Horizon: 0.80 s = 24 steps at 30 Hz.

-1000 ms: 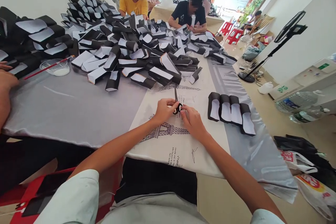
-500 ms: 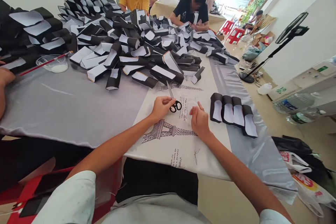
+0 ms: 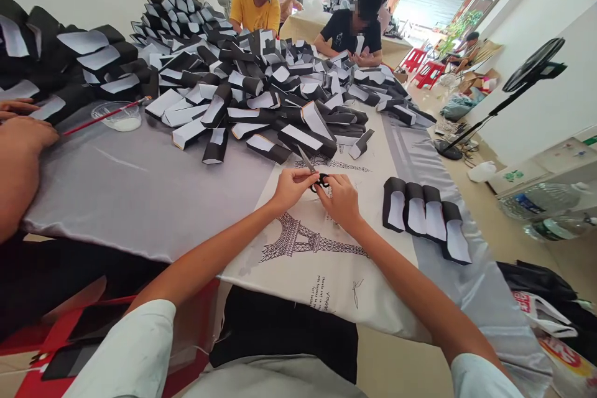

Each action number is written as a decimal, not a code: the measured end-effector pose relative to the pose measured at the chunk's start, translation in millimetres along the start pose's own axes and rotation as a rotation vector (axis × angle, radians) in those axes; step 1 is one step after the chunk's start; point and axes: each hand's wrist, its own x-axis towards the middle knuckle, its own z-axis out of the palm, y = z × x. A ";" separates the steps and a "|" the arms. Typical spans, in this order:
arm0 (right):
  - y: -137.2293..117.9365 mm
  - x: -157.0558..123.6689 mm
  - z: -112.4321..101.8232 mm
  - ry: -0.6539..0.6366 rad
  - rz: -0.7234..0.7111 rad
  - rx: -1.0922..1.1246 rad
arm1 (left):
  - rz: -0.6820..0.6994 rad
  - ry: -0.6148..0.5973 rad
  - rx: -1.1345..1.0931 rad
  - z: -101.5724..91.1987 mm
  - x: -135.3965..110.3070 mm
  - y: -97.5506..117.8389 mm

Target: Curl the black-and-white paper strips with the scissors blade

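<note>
A pair of scissors (image 3: 308, 161) with black handles is held over the printed tablecloth, its blades pointing away from me. My left hand (image 3: 293, 188) is closed on the scissors from the left, thumb and fingers pinching near the pivot. From the right, my right hand (image 3: 342, 198) has its fingers closed at the black handle loops, which they partly hide. Just beyond the blade tips lies a black and white folded paper piece (image 3: 305, 138). Off to the right, several black folded pieces with white insides (image 3: 413, 214) stand in a row.
A large heap of folded black and white pieces (image 3: 261, 93) covers the far table. At left are a co-worker's hand (image 3: 28, 130), a clear bowl (image 3: 125, 119) and a red brush (image 3: 105, 115). Two people sit opposite. A black fan (image 3: 532, 68) stands at right.
My right hand has moved left onto the scissors' handles, where before it was apart from them. The co-worker's arm at left reaches further into view. The whole view has shifted slightly.
</note>
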 end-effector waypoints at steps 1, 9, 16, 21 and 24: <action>7.3 10.1 1.6 0.001 -0.005 -0.017 | 0.015 0.003 0.060 -3.2 2.6 -0.7; 125.0 103.5 -27.5 0.199 0.361 -0.309 | 0.250 0.190 0.724 -33.1 14.6 -4.1; 187.7 93.9 -57.8 0.080 0.273 -0.327 | 0.052 0.358 1.012 -74.3 30.1 -9.4; 152.4 110.8 -43.8 0.127 0.131 -0.145 | -0.092 0.341 1.114 -87.4 41.6 -16.1; 109.5 104.3 -36.1 0.209 0.173 0.130 | -0.094 0.286 1.119 -94.4 40.0 -16.0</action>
